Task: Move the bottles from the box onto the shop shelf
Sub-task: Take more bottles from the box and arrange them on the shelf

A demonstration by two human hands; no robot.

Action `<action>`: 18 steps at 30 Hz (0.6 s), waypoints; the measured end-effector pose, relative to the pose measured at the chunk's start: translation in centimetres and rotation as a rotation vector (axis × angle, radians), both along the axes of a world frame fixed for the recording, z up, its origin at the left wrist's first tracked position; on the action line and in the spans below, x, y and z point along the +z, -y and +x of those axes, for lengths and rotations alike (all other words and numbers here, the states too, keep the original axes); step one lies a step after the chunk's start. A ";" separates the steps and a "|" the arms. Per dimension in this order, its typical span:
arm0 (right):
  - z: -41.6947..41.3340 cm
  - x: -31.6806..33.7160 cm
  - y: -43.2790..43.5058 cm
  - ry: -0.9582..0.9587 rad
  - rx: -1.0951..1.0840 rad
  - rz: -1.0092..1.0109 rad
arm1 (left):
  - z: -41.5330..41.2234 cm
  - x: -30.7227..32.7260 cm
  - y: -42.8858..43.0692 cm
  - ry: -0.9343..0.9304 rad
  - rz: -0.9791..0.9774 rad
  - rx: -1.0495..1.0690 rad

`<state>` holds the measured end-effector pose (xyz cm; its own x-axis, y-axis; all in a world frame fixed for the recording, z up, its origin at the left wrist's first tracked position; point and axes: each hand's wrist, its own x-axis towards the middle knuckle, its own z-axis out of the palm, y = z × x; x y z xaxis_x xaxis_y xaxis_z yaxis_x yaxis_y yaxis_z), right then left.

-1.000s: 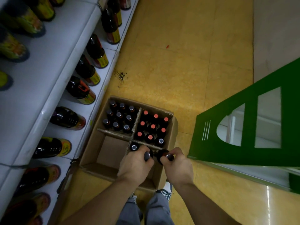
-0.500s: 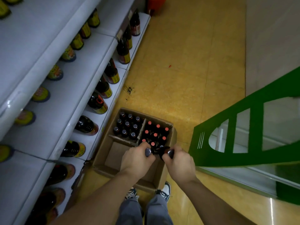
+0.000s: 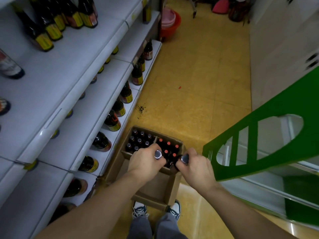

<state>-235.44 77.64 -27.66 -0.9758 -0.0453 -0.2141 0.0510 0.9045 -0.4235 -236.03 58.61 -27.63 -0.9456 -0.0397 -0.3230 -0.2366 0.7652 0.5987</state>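
Since half a second before, both hands had risen from the box and drawn apart, each bringing a bottle up with it, and the view had lifted to take in more of the shelving. The left hand point(image 3: 146, 161) was curled round the neck of the left bottle point(image 3: 158, 154), whose silvery cap showed above the fingers. The right hand point(image 3: 196, 167) gripped the right bottle point(image 3: 184, 159) the same way, its dark body partly hidden under the palm. Both bottles hung over the cardboard box point(image 3: 148, 201), which sat on the yellow floor point(image 3: 189, 75) just beside the shelf point(image 3: 96, 104). Cardboard dividers split the box into four compartments. The far-left one held dark-capped bottles point(image 3: 139, 140), standing upright and packed close. The far-right one held red-capped bottles point(image 3: 166, 151), some hidden behind the hands. How many stood in either could not be told exactly. Shelved bottles point(image 3: 112, 121) with yellow labels stood in a line along the front of the lowest shelf, and more stood on the tiers above. A green stand point(image 3: 259, 131) leaned in at the right of the box, and a red bucket point(image 3: 170, 23) stood at the far end of the shelving. The person's shoes point(image 3: 139, 210) were just behind the box's near wall.
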 end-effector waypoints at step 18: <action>-0.9 8.8 0.3 -0.127 0.194 -0.109 | 3.0 9.1 -0.5 -0.159 -0.084 0.089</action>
<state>-236.36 77.37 -18.90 -0.9652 -0.2508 -0.0736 -0.1795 0.8408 -0.5107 -233.06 59.16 -18.55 -0.9759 -0.1462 -0.1621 -0.2135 0.7941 0.5690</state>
